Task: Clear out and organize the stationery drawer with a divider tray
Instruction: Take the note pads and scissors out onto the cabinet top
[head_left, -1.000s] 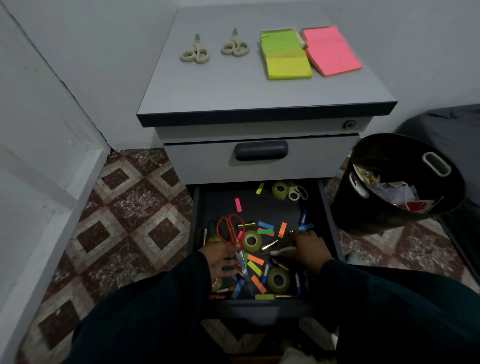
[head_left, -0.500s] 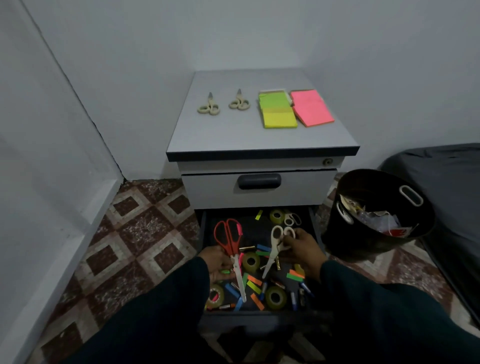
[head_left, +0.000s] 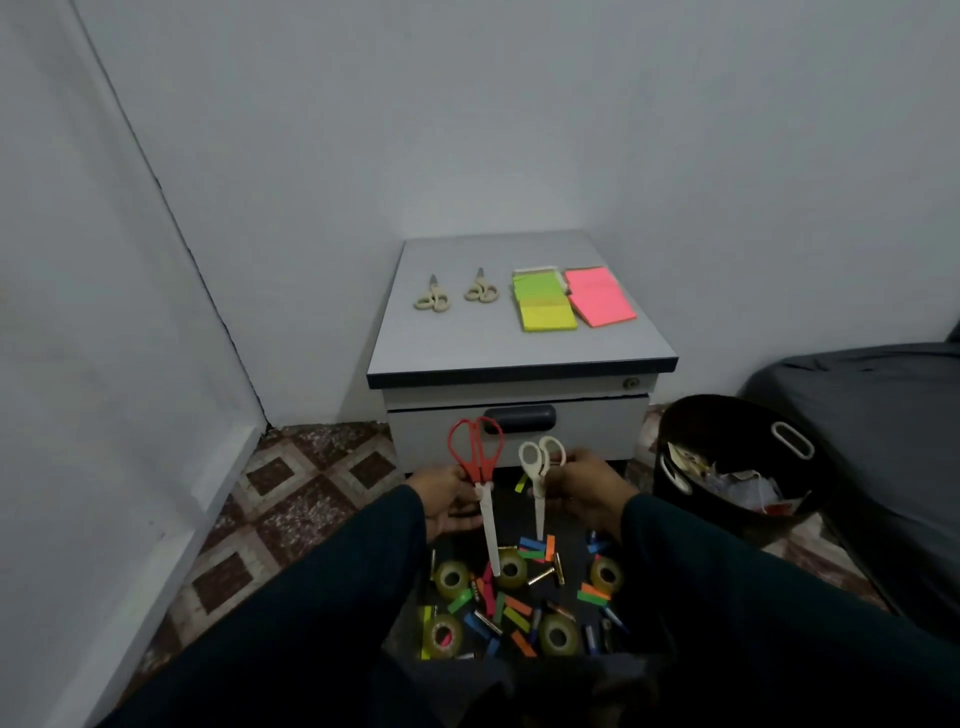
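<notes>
My left hand (head_left: 445, 496) grips red-handled scissors (head_left: 477, 457) at the pivot, blades pointing down over the open bottom drawer (head_left: 569, 525). My right hand (head_left: 587, 486) holds white-handled scissors (head_left: 540, 467) the same way, just to the right. Both pairs hang above the drawer, level with the closed drawer front. Below them the drawer holds several tape rolls (head_left: 451, 578), coloured sticky flags (head_left: 535, 548), and batteries. On the cabinet top (head_left: 519, 343) lie two beige scissors (head_left: 431, 297), a green-yellow note stack (head_left: 543, 304) and a pink note stack (head_left: 600, 296).
A black bin (head_left: 727, 457) holding scraps stands right of the cabinet. A dark padded surface (head_left: 872, 415) fills the far right. White walls close in on the left and behind, above a patterned tile floor (head_left: 301, 499).
Both hands picked scissors out of the drawer and raised them above it. The camera tilted up and back, showing more wall.
</notes>
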